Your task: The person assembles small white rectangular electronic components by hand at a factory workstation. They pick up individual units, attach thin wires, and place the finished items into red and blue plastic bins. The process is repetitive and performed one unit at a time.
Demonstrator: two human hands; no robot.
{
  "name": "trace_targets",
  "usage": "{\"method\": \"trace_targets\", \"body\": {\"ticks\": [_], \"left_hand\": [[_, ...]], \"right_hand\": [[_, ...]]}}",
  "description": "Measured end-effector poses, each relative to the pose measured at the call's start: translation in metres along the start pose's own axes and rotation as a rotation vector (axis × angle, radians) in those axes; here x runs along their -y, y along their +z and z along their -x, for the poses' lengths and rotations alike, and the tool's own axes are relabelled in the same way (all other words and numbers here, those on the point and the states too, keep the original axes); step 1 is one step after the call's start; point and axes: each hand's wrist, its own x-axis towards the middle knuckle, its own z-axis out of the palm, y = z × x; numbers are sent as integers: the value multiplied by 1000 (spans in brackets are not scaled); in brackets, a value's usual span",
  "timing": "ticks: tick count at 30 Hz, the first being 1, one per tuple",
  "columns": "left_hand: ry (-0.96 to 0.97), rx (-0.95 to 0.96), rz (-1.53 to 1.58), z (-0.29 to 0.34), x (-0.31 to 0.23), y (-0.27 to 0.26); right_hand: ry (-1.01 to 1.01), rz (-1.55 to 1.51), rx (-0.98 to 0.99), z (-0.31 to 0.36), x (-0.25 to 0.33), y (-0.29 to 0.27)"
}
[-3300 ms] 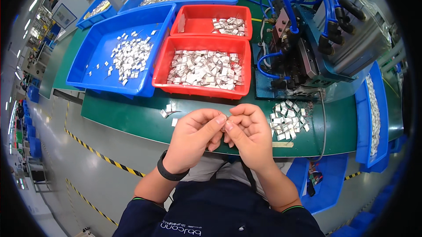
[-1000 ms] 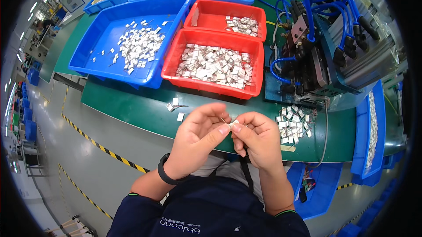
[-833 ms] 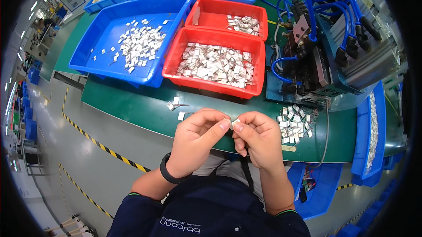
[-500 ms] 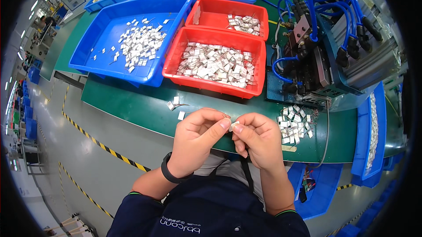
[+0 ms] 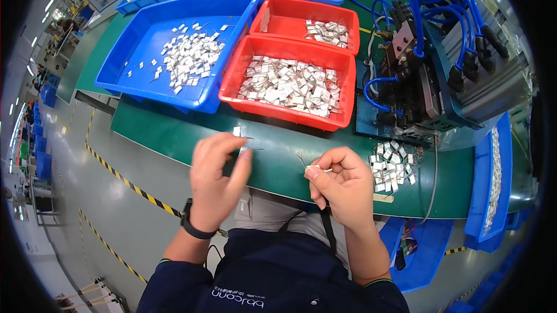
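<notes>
The right hand (image 5: 345,188) pinches a white part (image 5: 314,168) between thumb and fingers above the near edge of the tabletop (image 5: 168,130); thin wires stick out from the part toward the far left. The left hand (image 5: 213,179), slightly blurred, is open, its thumb and fingers spread over the loose parts (image 5: 237,131) to the left; whether it touches any of them I cannot tell. A black band (image 5: 199,232) circles the left wrist.

To the right of the right hand lies a pile (image 5: 392,168) of similar white parts, with a tan strip (image 5: 383,198) at its near side. Beyond the hands, the near red bin (image 5: 261,110) holds many parts, and the far red bin (image 5: 284,20) a smaller heap. The blue bin (image 5: 136,49) on the left holds scattered parts. At the far right stands a machine (image 5: 429,87) with blue hoses (image 5: 418,17).
</notes>
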Motion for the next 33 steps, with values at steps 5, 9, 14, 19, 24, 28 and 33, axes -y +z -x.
{"method": "trace_targets", "body": {"ticks": [5, 9, 14, 19, 24, 28, 33], "left_hand": [[145, 87, -344, -1, 16, -14], [194, 128, -306, -2, 19, -13], [293, 128, -347, -10, 24, -9], [322, 116, -381, -11, 25, -11], [335, 104, -340, -13, 26, -14], [333, 89, -249, -11, 35, -14], [46, 91, 211, -4, 13, -13]], "right_hand": [[-61, 68, 16, 1, -4, 0], [-83, 77, 27, 1, -6, -1], [-93, 51, 21, 2, -8, 0], [-87, 42, 21, 3, -7, 0], [-95, 26, 32, 1, -8, -2], [-22, -48, 23, 2, -4, -4], [-6, -99, 47, -4, 1, -3]]}}
